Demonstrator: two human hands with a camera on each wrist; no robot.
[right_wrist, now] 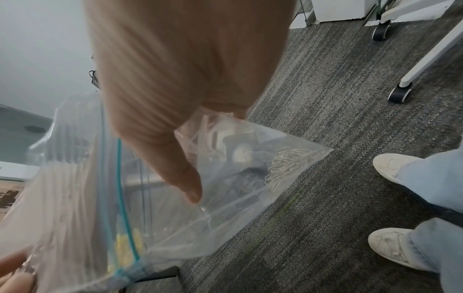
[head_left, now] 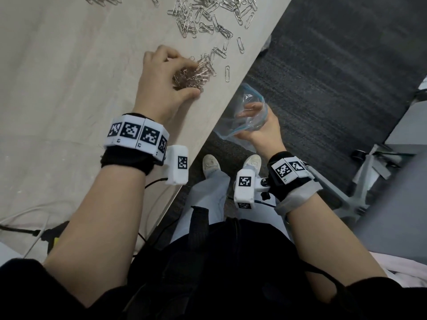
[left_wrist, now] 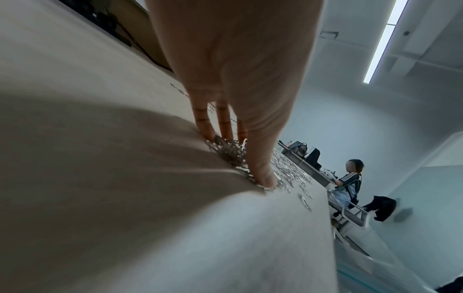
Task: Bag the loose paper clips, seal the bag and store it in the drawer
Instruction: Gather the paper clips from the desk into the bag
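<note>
The left hand (head_left: 161,82) rests on the tabletop (head_left: 57,72) near its edge, its grip curled, fingers (left_wrist: 224,124) and thumb raking a clump of clips (head_left: 194,75) together and closing round it. More loose clips (head_left: 208,17) lie scattered farther along the tabletop, with a few strays just beside the clump. Off the edge, over the carpet (head_left: 323,65), the right hand (head_left: 258,128) holds a clear bag (head_left: 249,107) by its mouth, fingers and thumb pinching the plastic so the opening gapes toward the tabletop. The bag (right_wrist: 175,198) has a blue-green zip strip (right_wrist: 122,198), unsealed, and hangs slanted; a small heap of clips (right_wrist: 288,162) already sits in its lower corner. Below are white shoes (head_left: 210,165) and pale trousers. A chair base (head_left: 360,188) stands to the right.
</note>
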